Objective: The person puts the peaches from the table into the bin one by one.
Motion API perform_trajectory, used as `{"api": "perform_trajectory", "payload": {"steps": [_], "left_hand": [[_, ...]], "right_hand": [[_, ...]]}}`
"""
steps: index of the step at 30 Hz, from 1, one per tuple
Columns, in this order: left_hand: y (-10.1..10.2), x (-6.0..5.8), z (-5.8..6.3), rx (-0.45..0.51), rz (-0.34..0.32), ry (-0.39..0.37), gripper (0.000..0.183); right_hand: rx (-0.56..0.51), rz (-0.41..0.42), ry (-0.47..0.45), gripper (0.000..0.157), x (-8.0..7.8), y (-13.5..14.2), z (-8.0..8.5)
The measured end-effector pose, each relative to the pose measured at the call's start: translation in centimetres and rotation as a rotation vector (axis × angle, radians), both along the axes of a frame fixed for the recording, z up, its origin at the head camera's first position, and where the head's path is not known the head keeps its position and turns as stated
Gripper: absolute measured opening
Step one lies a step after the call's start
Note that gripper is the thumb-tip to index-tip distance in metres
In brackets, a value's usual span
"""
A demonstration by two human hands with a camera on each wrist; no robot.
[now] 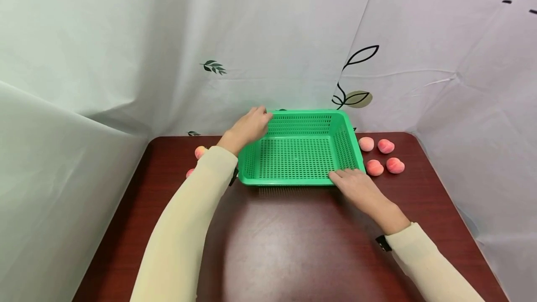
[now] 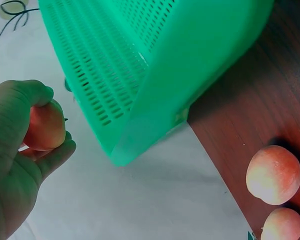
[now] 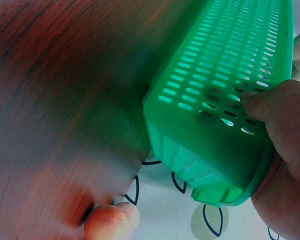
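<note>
A green plastic basket [image 1: 295, 157] with slotted walls and floor stands at the back of the table. At its far left corner, my left hand [image 1: 251, 125] holds a peach [image 2: 46, 127] between thumb and fingers, beside the rim in the left wrist view. The head view hides that peach behind the hand. My right hand [image 1: 356, 188] grips the basket's near right corner, its thumb [image 3: 257, 104] pressed on the slotted outer wall and its fingers over the rim.
Several peaches [image 1: 375, 168] lie right of the basket. Two more peaches [image 2: 273, 175] lie to its left, partly covered by the left arm in the head view. White patterned cloth [image 1: 268, 36] hangs behind and beside the dark red wooden table [image 1: 289, 246].
</note>
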State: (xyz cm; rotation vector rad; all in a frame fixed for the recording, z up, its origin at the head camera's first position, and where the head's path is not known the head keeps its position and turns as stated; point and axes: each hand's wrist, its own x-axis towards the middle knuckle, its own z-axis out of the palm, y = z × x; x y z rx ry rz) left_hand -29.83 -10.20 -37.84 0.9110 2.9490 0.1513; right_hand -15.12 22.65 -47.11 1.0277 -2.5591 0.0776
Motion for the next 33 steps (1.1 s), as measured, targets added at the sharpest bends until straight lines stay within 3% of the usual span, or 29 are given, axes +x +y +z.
{"api": "perform_trajectory", "payload": {"steps": [10, 15, 20, 30, 33], "left_hand": [[2.0, -1.4, -1.0, -0.135, 0.033, -0.088, 0.042], [2.8, -1.5, -1.3, -0.144, 0.079, -0.174, 0.047], [3.2, -1.7, -1.5, -0.174, 0.104, -0.202, 0.050], [4.1, -2.2, -2.4, -0.249, 0.123, -0.294, 0.047], [4.4, -2.5, -2.9, -0.271, 0.115, -0.302, 0.036]], "right_hand": [[0.006, -0.015, -0.009, 0.022, 0.0, 0.1, -0.1], [0.013, -0.012, -0.015, 0.022, 0.0, 0.1, -0.2], [0.017, -0.018, -0.011, 0.021, 0.0, 0.0, -0.2], [0.004, -0.003, -0.007, 0.022, 0.0, 0.1, -0.2], [-0.001, 0.006, 0.007, 0.022, -0.1, 0.2, -0.3]]}}
